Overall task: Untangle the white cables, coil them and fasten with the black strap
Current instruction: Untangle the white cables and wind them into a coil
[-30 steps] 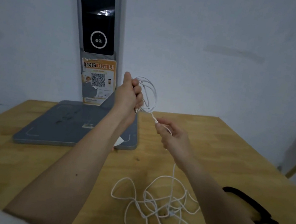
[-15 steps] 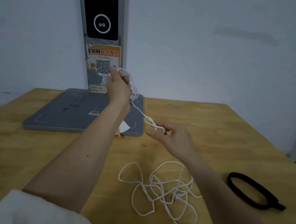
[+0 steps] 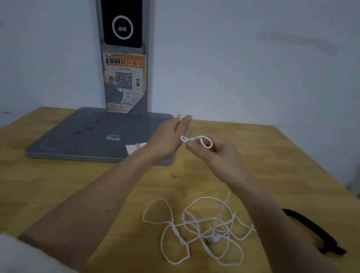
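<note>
Hands: our left hand [image 3: 167, 137] and right hand [image 3: 214, 156], both pinching one white cable [image 3: 196, 226].
Strap: one black strap [image 3: 314, 232], 3 o'clock of the tangle.

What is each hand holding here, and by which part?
Both hold the white cable: the left hand grips coiled turns near one end, the right hand pinches a small loop beside it. The rest lies tangled on the table.

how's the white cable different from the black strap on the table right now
The white cable is thin and sprawls in many tangled loops; the black strap is wider and forms one flat loop. The cable's upper end is lifted, held by the left hand and the right hand; the strap lies untouched, partly hidden behind the right forearm. Both rest on the wooden table.
</note>
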